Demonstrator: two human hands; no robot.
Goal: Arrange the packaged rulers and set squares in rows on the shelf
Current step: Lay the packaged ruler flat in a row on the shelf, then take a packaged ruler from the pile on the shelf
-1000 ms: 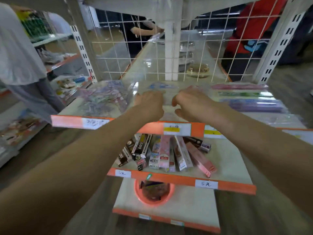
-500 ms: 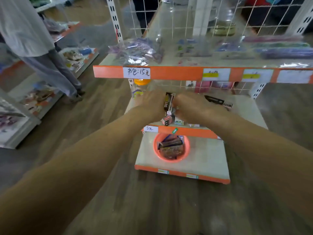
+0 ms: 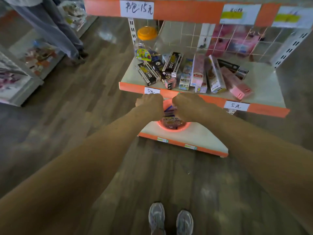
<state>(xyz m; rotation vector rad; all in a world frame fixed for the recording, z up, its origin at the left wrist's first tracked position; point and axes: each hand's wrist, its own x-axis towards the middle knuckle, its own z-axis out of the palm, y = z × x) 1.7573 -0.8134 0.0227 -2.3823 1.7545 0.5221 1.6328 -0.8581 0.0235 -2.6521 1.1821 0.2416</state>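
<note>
Both of my hands reach down into a pink bowl (image 3: pixel 171 128) on the lowest shelf (image 3: pixel 203 141). My left hand (image 3: pixel 149 106) is at the bowl's left rim and my right hand (image 3: pixel 187 107) at its right side. Only the backs of the hands show, and the fingers point down out of sight. Flat blue and purple packets (image 3: pixel 170 110) stick up between the two hands, with more packets (image 3: pixel 171 122) lying in the bowl below. Whether either hand grips a packet is hidden.
The middle shelf (image 3: pixel 264 82) above the bowl carries several long boxes (image 3: pixel 199 73) and a clear jar with an orange lid (image 3: pixel 147 33). An orange-edged upper shelf (image 3: pixel 186 11) overhangs it. A person's legs (image 3: pixel 55 31) stand at the left by another rack. My shoes (image 3: pixel 171 217) are on the wooden floor.
My view has tilted down from the top shelf to the lower shelves. Both hands have dropped from the top shelf, past the middle shelf, into the pink bowl.
</note>
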